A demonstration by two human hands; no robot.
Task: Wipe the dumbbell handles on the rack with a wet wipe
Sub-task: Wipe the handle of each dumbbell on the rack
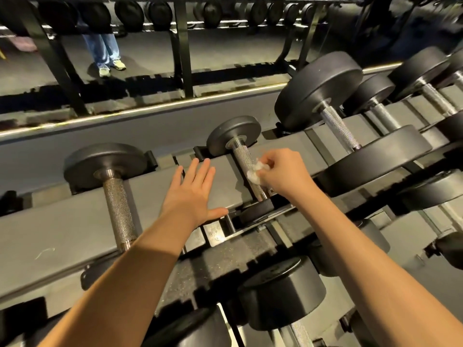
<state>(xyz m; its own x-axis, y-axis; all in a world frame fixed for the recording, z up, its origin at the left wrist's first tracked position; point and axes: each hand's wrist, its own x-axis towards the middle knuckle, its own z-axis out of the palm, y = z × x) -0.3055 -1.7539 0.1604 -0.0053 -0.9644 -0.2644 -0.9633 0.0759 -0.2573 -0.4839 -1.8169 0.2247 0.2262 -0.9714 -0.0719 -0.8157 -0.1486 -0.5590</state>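
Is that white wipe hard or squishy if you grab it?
Probably squishy and floppy: the wet wipe is scrunched into a wad, pinched by the right hand. Likely very light too, since a fingertip pinch holds it at the dumbbell handle.

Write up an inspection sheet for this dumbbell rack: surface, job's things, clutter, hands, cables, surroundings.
Surface: grey rack shelf, tilted, with dumbbells lying in their cradles.
Job's things: crumpled white wet wipe against the knurled middle handle; left handle and large right handle are bare.
Clutter: nothing seen.
Hands: right hand pinches the wipe; left hand is flat with straight fingers over the shelf, contact unclear.
Cables: nothing seen.
Surroundings: second rack beyond; a person's legs in jeans behind it; more dumbbells on a lower tier.
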